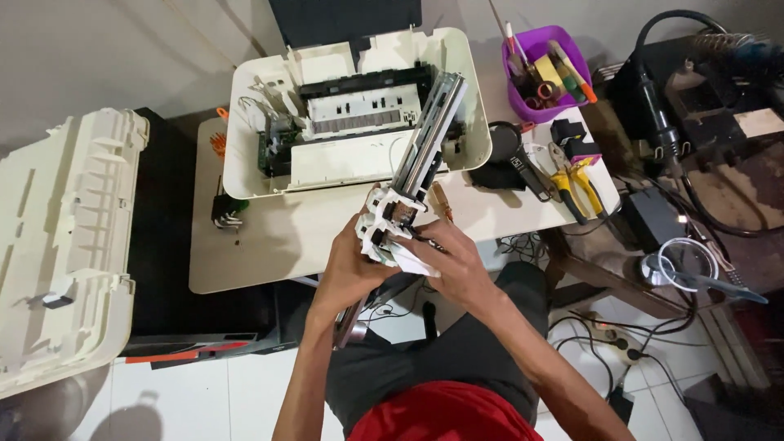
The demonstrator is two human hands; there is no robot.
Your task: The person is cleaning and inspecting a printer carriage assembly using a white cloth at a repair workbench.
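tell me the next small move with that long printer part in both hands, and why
Probably ease the carriage assembly a little further clear of the opened printer. The left hand and right hand grip only its near end, while the far end of its metal rail hangs over the printer's inner parts.

1. You have two hands up: your left hand (pixel 347 269) and your right hand (pixel 457 265).
2. They hold one long printer part (pixel 420 155).
3. One open printer (pixel 351 114) sits far on the table.
4. One white cover (pixel 61 245) lies at the left.
5. One purple cup (pixel 543 73) stands far right.
6. One pair of yellow pliers (pixel 576 184) lies at the right.
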